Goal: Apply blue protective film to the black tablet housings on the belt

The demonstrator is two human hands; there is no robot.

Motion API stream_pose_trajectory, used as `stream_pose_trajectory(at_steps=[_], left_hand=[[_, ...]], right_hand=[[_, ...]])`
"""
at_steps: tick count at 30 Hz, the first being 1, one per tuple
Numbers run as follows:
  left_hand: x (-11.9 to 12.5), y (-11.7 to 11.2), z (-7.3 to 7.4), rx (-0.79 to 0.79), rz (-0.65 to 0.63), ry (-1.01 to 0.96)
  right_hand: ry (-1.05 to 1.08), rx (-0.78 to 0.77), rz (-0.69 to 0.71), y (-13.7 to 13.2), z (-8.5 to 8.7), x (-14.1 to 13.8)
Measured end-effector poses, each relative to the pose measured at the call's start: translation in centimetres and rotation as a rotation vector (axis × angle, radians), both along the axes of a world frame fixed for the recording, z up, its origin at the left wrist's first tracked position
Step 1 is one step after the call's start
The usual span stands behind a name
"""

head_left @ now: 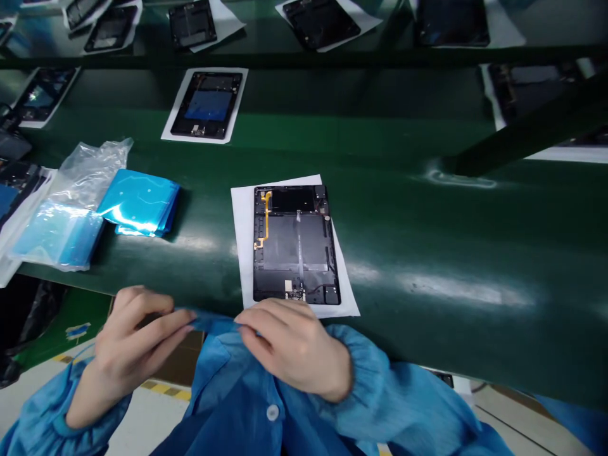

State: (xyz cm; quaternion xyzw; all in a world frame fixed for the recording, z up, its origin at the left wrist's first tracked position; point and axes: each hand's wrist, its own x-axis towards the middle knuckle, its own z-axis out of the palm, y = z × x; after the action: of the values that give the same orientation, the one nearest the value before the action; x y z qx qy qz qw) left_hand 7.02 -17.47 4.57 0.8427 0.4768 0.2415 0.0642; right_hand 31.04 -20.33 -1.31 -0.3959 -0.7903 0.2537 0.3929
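Note:
My left hand [126,339] and my right hand [289,345] meet just below the near edge of the green belt, both pinching a thin blue strip or film [211,322] stretched between their fingertips. Just beyond my right hand lies an open tablet back [294,244], dark with a yellow flex cable at its upper left, resting on a white sheet [242,215]. A stack of blue film pieces [140,202] sits to the left on the belt, next to a clear plastic bag [71,209] holding more blue pieces.
The green conveyor belt [427,253] runs across the view. Another tablet back on white paper [206,104] lies farther up. Several more tablets line the far lane [318,22] and the left edge [42,95]. A dark bar [522,136] crosses at right.

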Motion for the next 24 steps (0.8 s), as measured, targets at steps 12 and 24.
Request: stream_pose_trajectory(at_steps=[12,24], left_hand=[[8.3,7.4,-5.4,-0.499,-0.153,0.542],[5.0,9.2,-7.7,-0.378,-0.542,0.063]], right_hand=[[0.442,-0.746,-0.608,7.7,-2.2,13.3],[0.362,-0.917,-0.56,8.6,-3.9,12.5]])
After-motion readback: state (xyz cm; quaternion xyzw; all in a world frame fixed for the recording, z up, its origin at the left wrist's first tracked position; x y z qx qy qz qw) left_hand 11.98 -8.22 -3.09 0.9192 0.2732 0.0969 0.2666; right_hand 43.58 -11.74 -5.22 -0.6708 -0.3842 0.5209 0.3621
